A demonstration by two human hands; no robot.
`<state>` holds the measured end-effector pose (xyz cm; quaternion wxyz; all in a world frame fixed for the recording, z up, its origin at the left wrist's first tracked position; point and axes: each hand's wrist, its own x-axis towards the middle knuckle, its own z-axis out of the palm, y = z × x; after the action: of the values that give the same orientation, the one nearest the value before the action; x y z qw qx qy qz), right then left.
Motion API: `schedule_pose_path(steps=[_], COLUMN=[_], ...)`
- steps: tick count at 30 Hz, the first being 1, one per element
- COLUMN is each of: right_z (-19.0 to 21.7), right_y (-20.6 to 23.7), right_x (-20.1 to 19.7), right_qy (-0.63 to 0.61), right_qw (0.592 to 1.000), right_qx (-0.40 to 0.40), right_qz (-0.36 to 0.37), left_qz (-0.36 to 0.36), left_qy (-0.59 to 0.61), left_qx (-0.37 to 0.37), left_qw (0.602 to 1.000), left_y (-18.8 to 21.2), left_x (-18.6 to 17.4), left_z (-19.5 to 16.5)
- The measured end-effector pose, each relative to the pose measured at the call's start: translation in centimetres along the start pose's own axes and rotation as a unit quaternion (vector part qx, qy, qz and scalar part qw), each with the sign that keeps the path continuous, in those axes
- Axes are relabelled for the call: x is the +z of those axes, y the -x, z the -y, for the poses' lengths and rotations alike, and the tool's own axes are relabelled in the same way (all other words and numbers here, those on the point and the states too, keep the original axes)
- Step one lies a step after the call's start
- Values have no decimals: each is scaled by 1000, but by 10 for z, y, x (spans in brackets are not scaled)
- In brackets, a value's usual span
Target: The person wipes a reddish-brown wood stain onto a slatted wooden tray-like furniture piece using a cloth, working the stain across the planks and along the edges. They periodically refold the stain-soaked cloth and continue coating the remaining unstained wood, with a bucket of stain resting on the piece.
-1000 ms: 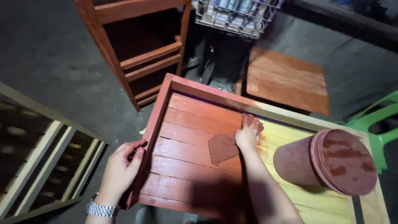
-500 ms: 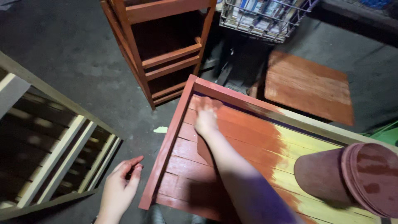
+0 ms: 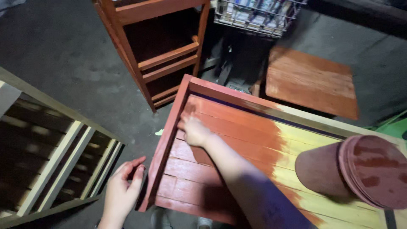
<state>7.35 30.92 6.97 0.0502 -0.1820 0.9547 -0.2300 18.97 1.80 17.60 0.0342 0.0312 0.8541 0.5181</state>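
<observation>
The right hand (image 3: 194, 130) lies palm-down on the red-stained slats of the slatted wooden panel (image 3: 237, 140), fingers flat and pressed toward the corner at about 11 o'clock. Its grip is not closed round anything that can be seen; whether a rag or pad sits under the palm is hidden. The forearm runs back from it toward 5 o'clock, across the panel.

The left hand (image 3: 123, 191) hangs just off the panel's near-left edge, at about 7 o'clock from the right hand, fingers loosely curled and open, holding nothing, close beside the rim but not clearly touching it.

The panel's long axis runs from 10 o'clock down to 4 o'clock. The stained part lies under and around the right hand; the bare yellow wood (image 3: 322, 169) starts at roughly 3 o'clock from it, so the right hand is by far the nearer to the unstained boards. Over that bare stretch, at 4 o'clock, a round reddish-brown container (image 3: 352, 174) fills the near view.

Farther out: a red shelf frame (image 3: 161, 46) at 12 o'clock, a stained board (image 3: 311, 80) at 2 o'clock, an unpainted frame (image 3: 55, 148) at 9 o'clock.
</observation>
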Motion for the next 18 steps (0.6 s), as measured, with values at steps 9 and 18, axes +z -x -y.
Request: schedule_pose_path(steps=[9, 18], right_z=[42, 71], right_y=[128, 226], right_x=[-34, -98], right_qy=[-510, -858], right_qw=[811, 394], right_qx=[54, 130], right_qz=[-280, -302], left_qz=[-36, 334], left_qy=[71, 329], left_qx=[59, -63], left_qw=[995, 881], left_y=[22, 96], left_x=[33, 180], left_z=[-42, -61])
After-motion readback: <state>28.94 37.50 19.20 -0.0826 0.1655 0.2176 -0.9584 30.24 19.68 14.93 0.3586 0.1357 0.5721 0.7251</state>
